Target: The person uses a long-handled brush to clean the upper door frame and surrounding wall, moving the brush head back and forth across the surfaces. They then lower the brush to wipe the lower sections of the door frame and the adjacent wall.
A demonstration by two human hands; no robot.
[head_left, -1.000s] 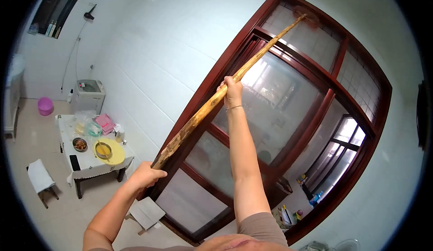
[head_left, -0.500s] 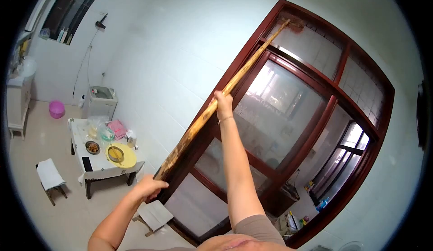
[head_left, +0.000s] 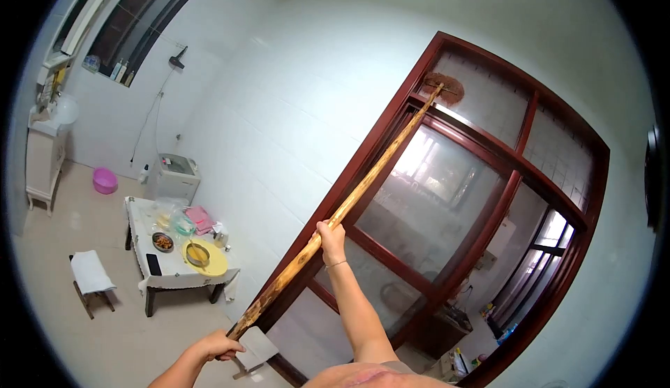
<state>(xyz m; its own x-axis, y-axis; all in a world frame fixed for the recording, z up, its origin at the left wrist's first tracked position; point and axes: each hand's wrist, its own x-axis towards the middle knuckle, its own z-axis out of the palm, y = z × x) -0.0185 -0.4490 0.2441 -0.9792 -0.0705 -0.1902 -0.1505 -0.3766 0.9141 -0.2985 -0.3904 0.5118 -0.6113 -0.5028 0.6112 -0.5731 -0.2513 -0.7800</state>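
Left hand (head_left: 220, 347), right hand (head_left: 332, 239) tight around wooden pole (head_left: 370, 176), brush (head_left: 444, 88) against door frame (head_left: 520, 174), table (head_left: 185, 277) beyond

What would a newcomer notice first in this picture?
A long wooden pole crosses the middle, gripped by the left hand at its lower end and the right hand higher up. Its brown head touches the top pane of a dark red door frame on the right.

Home interior: white tiled walls, dining table (head_left: 150, 266) (food bowls on it), washing machine (head_left: 174, 175), wooden-framed glass door (head_left: 447, 199).
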